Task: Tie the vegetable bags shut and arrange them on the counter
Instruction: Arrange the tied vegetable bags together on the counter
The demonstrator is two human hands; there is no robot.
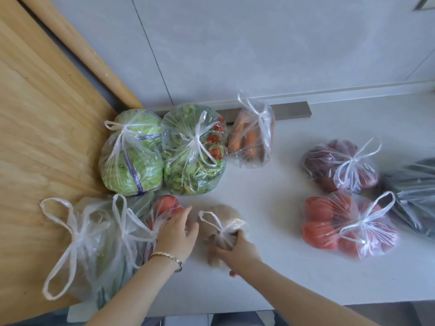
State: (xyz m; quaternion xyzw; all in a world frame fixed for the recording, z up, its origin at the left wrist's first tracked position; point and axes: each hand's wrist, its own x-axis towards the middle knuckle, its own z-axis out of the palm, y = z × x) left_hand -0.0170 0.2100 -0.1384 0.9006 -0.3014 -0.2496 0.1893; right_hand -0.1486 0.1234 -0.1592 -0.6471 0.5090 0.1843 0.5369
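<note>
Bag neck (226,232) in right hand (236,250), left hand (177,234) alongside

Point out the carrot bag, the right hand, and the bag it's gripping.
carrot bag (247,142), head view, on the carrots through the plastic
right hand (235,251), head view, back of the hand
tan bag (231,214), head view, rounded bulge above the gripped neck

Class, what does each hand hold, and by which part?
The right hand grips the pale bag by its knotted neck. The left hand holds nothing; its straight fingers touch the small tomato bag.
</note>
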